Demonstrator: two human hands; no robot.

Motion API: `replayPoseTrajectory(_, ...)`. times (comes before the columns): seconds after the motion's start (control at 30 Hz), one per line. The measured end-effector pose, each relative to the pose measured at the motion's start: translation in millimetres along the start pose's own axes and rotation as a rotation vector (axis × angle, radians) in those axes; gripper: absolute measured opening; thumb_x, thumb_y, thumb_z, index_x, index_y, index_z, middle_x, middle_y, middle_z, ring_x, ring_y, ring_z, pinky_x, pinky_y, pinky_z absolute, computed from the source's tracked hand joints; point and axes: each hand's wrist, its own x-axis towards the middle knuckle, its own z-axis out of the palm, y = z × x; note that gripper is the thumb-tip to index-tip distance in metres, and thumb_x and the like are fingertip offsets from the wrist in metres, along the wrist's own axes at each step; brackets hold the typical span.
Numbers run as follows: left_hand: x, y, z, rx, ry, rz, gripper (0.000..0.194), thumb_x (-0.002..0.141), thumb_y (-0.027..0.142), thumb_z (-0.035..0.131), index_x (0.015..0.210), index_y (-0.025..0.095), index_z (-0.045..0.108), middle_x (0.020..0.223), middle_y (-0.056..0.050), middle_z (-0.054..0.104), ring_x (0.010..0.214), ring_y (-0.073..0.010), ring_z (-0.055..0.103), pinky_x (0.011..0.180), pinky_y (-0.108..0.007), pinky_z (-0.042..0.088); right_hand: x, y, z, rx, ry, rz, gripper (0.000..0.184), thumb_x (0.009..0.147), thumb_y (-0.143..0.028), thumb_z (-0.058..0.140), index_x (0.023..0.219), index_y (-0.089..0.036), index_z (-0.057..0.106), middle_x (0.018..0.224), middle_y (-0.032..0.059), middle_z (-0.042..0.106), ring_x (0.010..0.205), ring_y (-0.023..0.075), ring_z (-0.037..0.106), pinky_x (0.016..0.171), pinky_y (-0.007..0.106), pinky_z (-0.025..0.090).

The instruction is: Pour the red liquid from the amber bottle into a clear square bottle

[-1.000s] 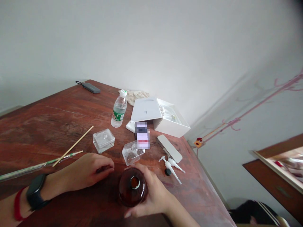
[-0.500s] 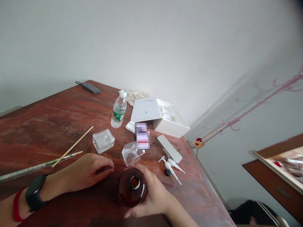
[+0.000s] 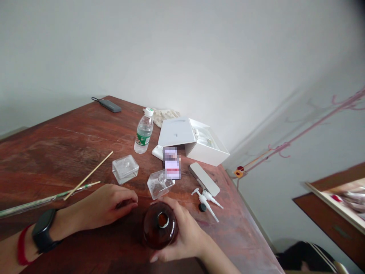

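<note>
A dark brown round bottle [image 3: 155, 238] stands upright on the table with its mouth uncapped, seen from above. My right hand [image 3: 182, 236] is wrapped round its right side, fingers behind and thumb in front. Left of the bottle, my left hand [image 3: 121, 203] rests on the wood, fingers loosely bent and a gap at the thumb, with nothing visible in it. Just beyond the hands lie two clear plastic pieces, a box-shaped one [image 3: 125, 169] and a tilted one [image 3: 158, 185]. To the right are white pump heads [image 3: 205, 202] and a small black cap [image 3: 202, 207].
A water bottle [image 3: 143, 133] stands farther back, beside an open white box [image 3: 205, 152]. A phone [image 3: 172, 163] and a grey-white case [image 3: 204, 179] lie in front of it. Wooden sticks [image 3: 88, 177] are at left; a dark grey device [image 3: 110, 105] sits near the far corner.
Both hands and the brown bottle hold their places. The view has shifted only slightly.
</note>
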Motion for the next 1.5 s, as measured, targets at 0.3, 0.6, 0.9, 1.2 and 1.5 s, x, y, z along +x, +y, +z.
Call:
replayPoseTrajectory(0.3,1.3,-0.4,1.4,0.009,0.009,0.015,0.029,0.109,0.032,0.052,0.100,0.025,0.078,0.097,-0.002,0.085,0.088,-0.0218,0.079,0.074,-0.028,0.048,0.2,-2.1,-0.7,0.003,0.012,-0.005,0.115,0.057,-0.076,0.099,0.149,-0.023,0.054,0.131,0.0160,0.081,0.118,0.0378,0.081,0.100,0.046,0.066)
replayPoseTrajectory(0.6,2.0,-2.5,1.6,0.009,0.004,0.018,0.028,0.109,0.033,0.053,0.101,0.025,0.079,0.098,-0.002,0.085,0.090,-0.0223,0.079,0.076,-0.028,0.049,-1.4,-0.6,-0.8,-0.014,-0.010,0.035,0.119,0.056,-0.079,0.098,0.150,-0.023,0.054,0.134,0.0171,0.079,0.120,0.0386,0.080,0.103,0.047,0.065)
replayPoseTrajectory(0.9,0.2,-1.2,0.3,0.012,-0.008,0.001,0.029,0.109,0.032,0.053,0.101,0.025,0.080,0.098,-0.002,0.085,0.090,-0.0219,0.080,0.076,-0.028,0.049,0.5,-1.4,-0.9,0.019,-0.005,0.014,0.116,0.058,-0.080,0.097,0.150,-0.023,0.055,0.131,0.0158,0.080,0.118,0.0375,0.080,0.099,0.045,0.066)
replayPoseTrajectory(1.2,1.0,-3.2,1.7,0.010,0.001,0.007,0.029,0.109,0.032,0.052,0.100,0.025,0.079,0.096,-0.001,0.085,0.088,-0.0212,0.079,0.075,-0.027,0.048,0.0,-2.1,-1.8,0.003,-0.011,0.027,0.115,0.059,-0.079,0.097,0.150,-0.023,0.054,0.132,0.0159,0.080,0.118,0.0377,0.080,0.101,0.046,0.065)
replayPoseTrajectory(1.5,1.5,-3.7,2.0,0.018,0.004,0.019,0.030,0.109,0.033,0.052,0.100,0.025,0.079,0.096,-0.001,0.085,0.086,-0.0209,0.079,0.074,-0.027,0.048,-2.2,-2.0,-2.4,-0.011,-0.018,0.046,0.117,0.057,-0.077,0.098,0.151,-0.023,0.054,0.135,0.0171,0.079,0.123,0.0390,0.079,0.104,0.046,0.064)
